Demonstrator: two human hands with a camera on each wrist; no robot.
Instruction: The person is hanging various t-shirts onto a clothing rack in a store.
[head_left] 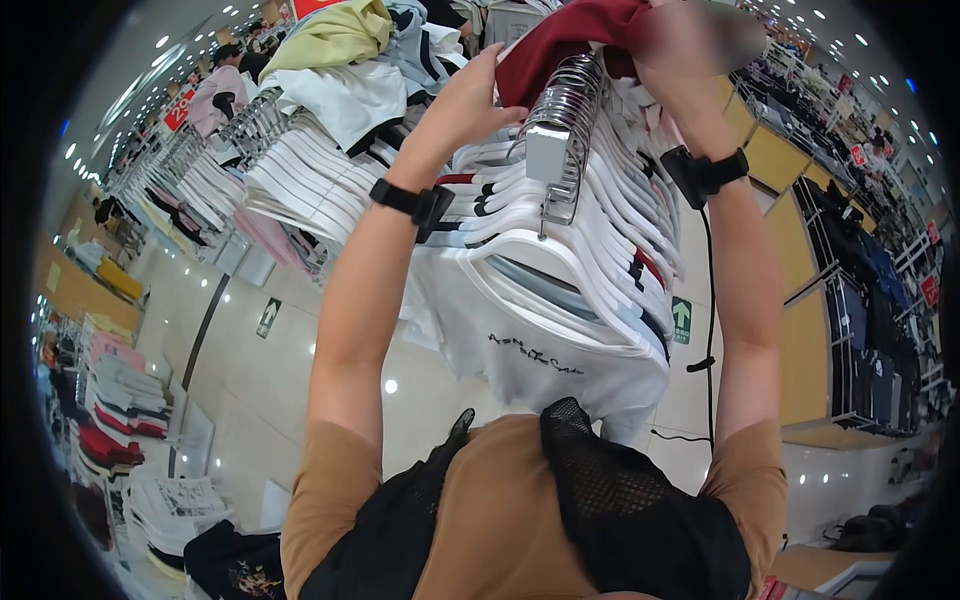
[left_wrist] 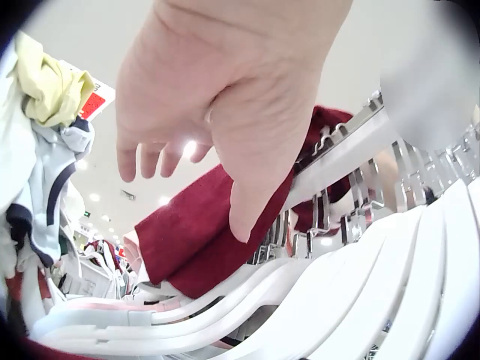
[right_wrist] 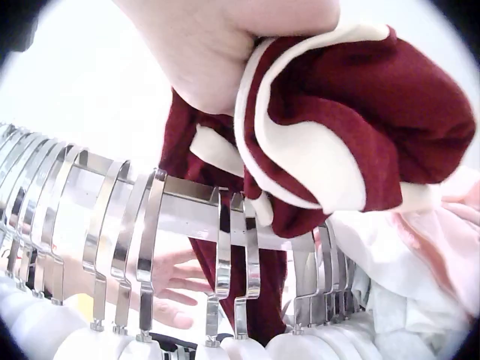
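A maroon garment with cream trim (right_wrist: pixel 420 105) lies draped across the top of the hanger rail (left_wrist: pixel 345 146). My right hand (right_wrist: pixel 217 45) grips it in a bunch above the rail, its fingertips hidden behind the cloth. On the other side my left hand (head_left: pixel 465 105) is beside the garment's hanging part, fingers spread and loosely straight. In the left wrist view its thumb overlaps the maroon cloth (left_wrist: pixel 195 232). Below both hands hang white hangers (head_left: pixel 530 245) with metal hooks (right_wrist: pixel 150 255), and a white T-shirt with dark lettering (head_left: pixel 540 370) faces me at the front.
Left of the rail stands another rack of hangers (head_left: pixel 310 190), with a yellow garment (head_left: pixel 335 40) and white ones heaped on top. Wooden shelving with dark folded clothes (head_left: pixel 870 340) runs along the right. A black cable (head_left: pixel 711 300) hangs from the right wrist camera.
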